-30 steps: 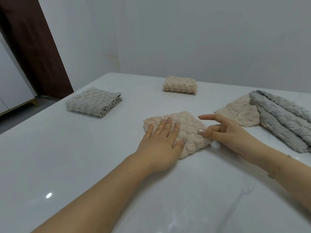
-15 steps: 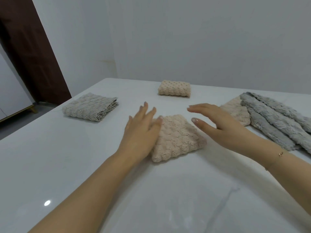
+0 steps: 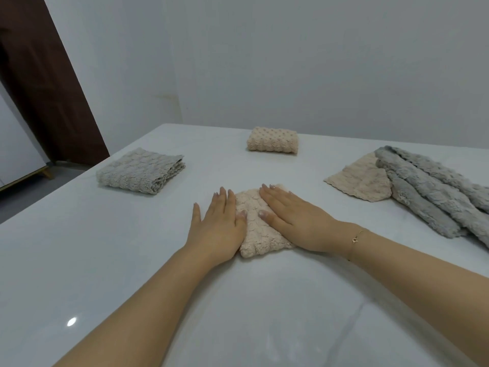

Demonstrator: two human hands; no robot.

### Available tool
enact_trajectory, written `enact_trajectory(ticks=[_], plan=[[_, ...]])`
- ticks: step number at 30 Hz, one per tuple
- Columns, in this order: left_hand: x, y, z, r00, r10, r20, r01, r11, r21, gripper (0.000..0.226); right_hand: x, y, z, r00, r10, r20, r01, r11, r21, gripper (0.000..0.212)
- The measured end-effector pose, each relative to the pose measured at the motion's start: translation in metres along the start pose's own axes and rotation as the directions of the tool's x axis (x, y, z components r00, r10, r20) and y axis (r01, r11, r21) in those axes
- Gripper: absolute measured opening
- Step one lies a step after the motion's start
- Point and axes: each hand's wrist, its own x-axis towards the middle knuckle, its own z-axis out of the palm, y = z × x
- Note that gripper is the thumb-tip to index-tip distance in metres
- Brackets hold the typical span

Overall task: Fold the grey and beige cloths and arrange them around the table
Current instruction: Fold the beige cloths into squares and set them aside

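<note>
A folded beige cloth (image 3: 260, 229) is pressed onto the white table (image 3: 105, 260), near centre, between two flat, open hands: left hand (image 3: 217, 226) against its left edge, right hand (image 3: 293, 215) laid on top. Nothing is gripped.

Both forearms are extended forward from the lower edge of the view, bare to the frame's limit, and converge toward the centre. The left hand (image 3: 217, 226) is laid flat, palm down, fingers straight and held close together, pointing away from the body; its thumb is angled inward toward the other hand. The right hand (image 3: 293, 215) is likewise laid flat, palm down, fingers extended and closed together, directed forward and slightly leftward. The thumbs of the two hands are set just beside each other, near touching. A thin gold-coloured bracelet (image 3: 356, 238) is worn at the right wrist. Pale polish is seen on the fingernails.
</note>
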Motion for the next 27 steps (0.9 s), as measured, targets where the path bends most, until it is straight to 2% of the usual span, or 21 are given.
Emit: enact_trajectory(ticks=[2,4,6,7,9,11,13,15,17,20,21,24,27], plan=[[0.000,-0.002,-0.003,0.999,-0.004,-0.040,-0.002,0.991,-0.133,0.061,0.000,-0.001,-0.003,1.000,0.003,0.017,-0.004,0.999,0.040,0.062],[-0.005,-0.003,-0.008,0.985,-0.086,-0.150,0.034,0.948,-0.317,0.061,-0.003,-0.001,-0.008,1.000,0.009,0.012,-0.010,0.995,0.096,0.061],[-0.012,-0.005,-0.011,0.943,-0.191,-0.273,0.062,0.906,-0.420,0.044,-0.008,0.000,-0.014,0.998,-0.006,-0.055,0.012,0.995,0.095,0.058],[-0.017,-0.004,-0.012,0.929,-0.223,-0.296,0.074,0.894,-0.442,0.038,-0.012,0.002,-0.019,0.994,-0.021,-0.109,0.030,0.996,0.080,0.057],[-0.022,0.000,-0.010,0.934,-0.215,-0.285,0.080,0.905,-0.419,0.041,-0.021,0.011,-0.029,0.976,-0.036,-0.214,0.043,0.999,0.026,0.055],[-0.022,0.007,-0.007,0.954,-0.192,-0.232,0.112,0.941,-0.318,0.041,-0.029,0.026,-0.042,0.958,-0.016,-0.285,0.001,0.999,-0.053,0.051],[-0.019,0.017,-0.005,0.960,-0.204,-0.192,0.132,0.934,-0.331,0.042,-0.035,0.044,-0.054,0.949,0.049,-0.310,-0.081,0.992,-0.093,0.049],[-0.016,0.027,-0.006,0.964,-0.175,-0.200,0.053,0.864,-0.500,0.040,-0.041,0.063,-0.066,0.939,0.134,-0.317,-0.168,0.982,-0.083,0.048],[-0.013,0.039,-0.008,0.969,-0.154,-0.195,-0.020,0.734,-0.679,0.036,-0.049,0.082,-0.076,0.922,0.215,-0.323,-0.246,0.967,-0.060,0.050],[-0.005,0.054,-0.012,0.969,-0.213,-0.127,-0.008,0.486,-0.874,0.043,-0.056,0.115,-0.087,0.884,0.341,-0.318,-0.370,0.928,-0.033,0.060],[-0.002,0.059,-0.013,0.965,-0.233,-0.116,-0.003,0.435,-0.901,0.044,-0.056,0.127,-0.089,0.868,0.387,-0.310,-0.412,0.911,-0.015,0.066],[0.011,0.067,-0.015,0.957,-0.251,-0.147,-0.032,0.409,-0.912,0.044,-0.060,0.164,-0.095,0.809,0.536,-0.241,-0.538,0.841,0.061,0.086],[0.022,0.074,-0.021,0.969,-0.189,-0.161,-0.075,0.395,-0.916,0.043,-0.062,0.194,-0.096,0.789,0.608,-0.092,-0.602,0.794,0.089,0.092]])
